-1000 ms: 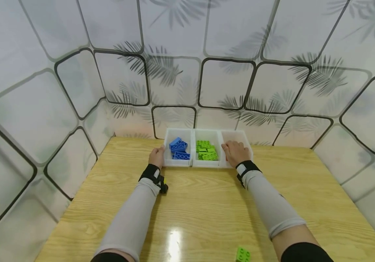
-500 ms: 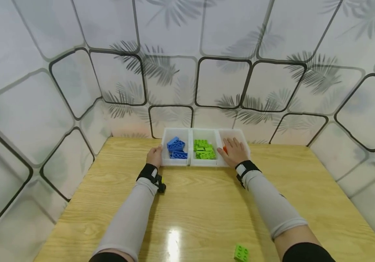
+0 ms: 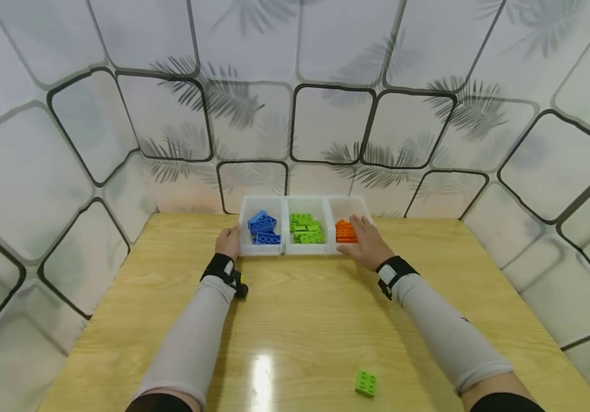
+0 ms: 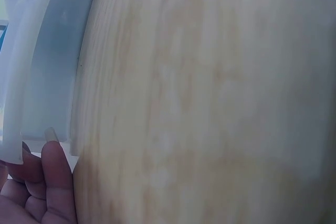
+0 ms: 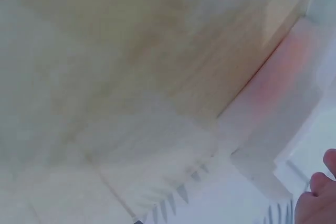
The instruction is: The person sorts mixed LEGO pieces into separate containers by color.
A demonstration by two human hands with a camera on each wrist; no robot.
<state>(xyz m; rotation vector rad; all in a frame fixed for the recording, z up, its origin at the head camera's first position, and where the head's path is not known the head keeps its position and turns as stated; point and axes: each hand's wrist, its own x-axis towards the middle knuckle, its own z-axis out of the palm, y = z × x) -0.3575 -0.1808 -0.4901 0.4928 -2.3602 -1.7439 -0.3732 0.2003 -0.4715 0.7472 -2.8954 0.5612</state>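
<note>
A white three-compartment box (image 3: 282,250) stands at the back of the table. Blue building bricks (image 3: 264,230) lie in its left compartment, green building bricks (image 3: 305,232) in the middle one and orange building bricks (image 3: 345,232) in the right one. My left hand (image 3: 228,242) holds the box's left end; in the left wrist view its curled fingers (image 4: 58,174) are at the corner of the wall. With fingers spread, my right hand (image 3: 371,245) reaches over the right compartment's front corner, beside the orange bricks. Only its fingertips (image 5: 320,195) show in the right wrist view.
A single green brick (image 3: 365,383) lies near the front of the wooden table (image 3: 295,320). Patterned curtain walls (image 3: 253,120) rise close behind the box and along both sides.
My right hand has drawn back and to the right side of its compartment, its fingers opening out, so the orange bricks now show. My left hand stays on the box. The head view has shifted slightly.
</note>
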